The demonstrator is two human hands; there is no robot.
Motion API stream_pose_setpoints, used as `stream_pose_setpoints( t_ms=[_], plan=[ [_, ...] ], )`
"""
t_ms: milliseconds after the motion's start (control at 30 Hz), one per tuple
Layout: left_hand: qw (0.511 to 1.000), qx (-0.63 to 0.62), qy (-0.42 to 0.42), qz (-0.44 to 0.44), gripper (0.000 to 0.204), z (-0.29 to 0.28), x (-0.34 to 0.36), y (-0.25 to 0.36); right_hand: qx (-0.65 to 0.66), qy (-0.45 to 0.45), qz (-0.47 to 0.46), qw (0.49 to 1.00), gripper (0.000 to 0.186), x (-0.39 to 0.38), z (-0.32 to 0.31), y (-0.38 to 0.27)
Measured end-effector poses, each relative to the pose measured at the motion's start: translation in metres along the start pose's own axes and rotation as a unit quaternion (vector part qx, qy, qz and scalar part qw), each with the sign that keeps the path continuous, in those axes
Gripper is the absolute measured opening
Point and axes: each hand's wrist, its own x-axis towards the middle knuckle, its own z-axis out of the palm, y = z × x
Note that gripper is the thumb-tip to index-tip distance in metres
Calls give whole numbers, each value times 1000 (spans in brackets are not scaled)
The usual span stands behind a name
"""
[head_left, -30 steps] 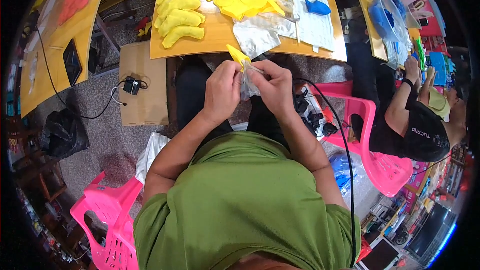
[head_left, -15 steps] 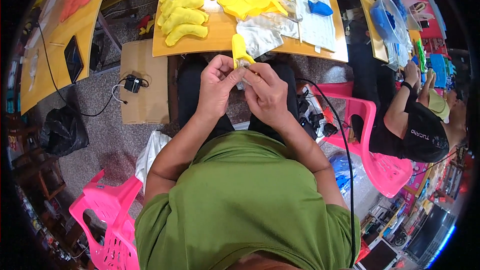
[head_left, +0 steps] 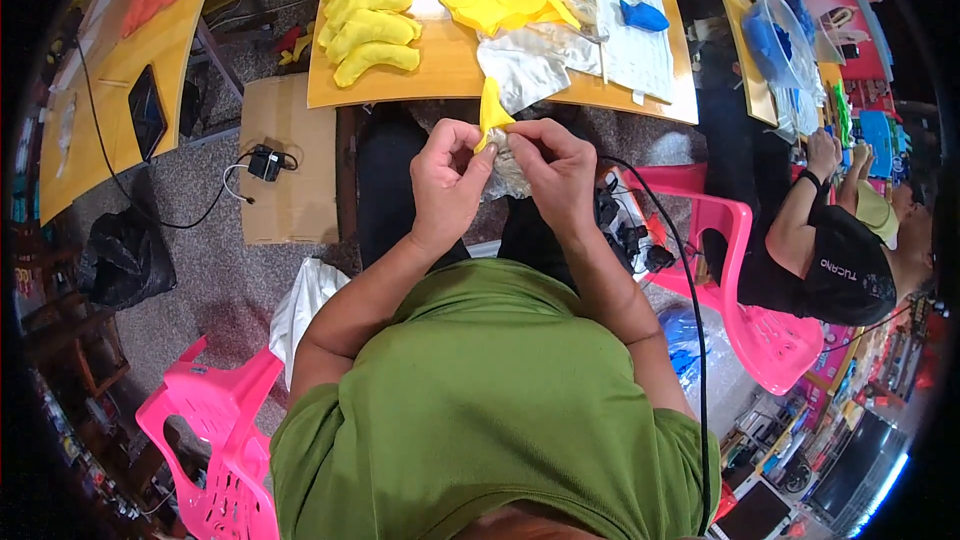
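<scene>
There — left hand (head_left: 445,180) and right hand (head_left: 557,175) both pinched a small, pointed yellow fabric piece (head_left: 492,112), apparently to steady its edge against a crumpled, whitish, plastic-like bundle (head_left: 506,176).

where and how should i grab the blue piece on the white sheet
Probably across the middle of the blue piece, pinched from above and the near side with the right hand, the nearer one. It looks widest there, tapering toward its right end, and it lies on the white sheet with nothing covering it.
</scene>
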Motion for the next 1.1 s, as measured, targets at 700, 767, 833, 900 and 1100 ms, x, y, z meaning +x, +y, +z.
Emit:
stream_pose_setpoints(
  t_ms=[700,767,833,900,1100],
  plan=[
    [975,161,-51,142,22,-1,-3,13,-45,16,-23,999,3,-16,4,5],
    [981,154,-6,115,20,1,-6,9,-60,35,-54,996,3,-19,8,4],
    [982,146,15,119,19,3,-6,4,-90,54,-102,989,4,-21,10,4],
    [982,138,36,123,18,3,-6,4,-115,61,-131,983,5,-21,12,3],
    [993,93,65,25,14,1,-3,-2,-145,40,-152,977,6,-27,14,-3]
  ],
)
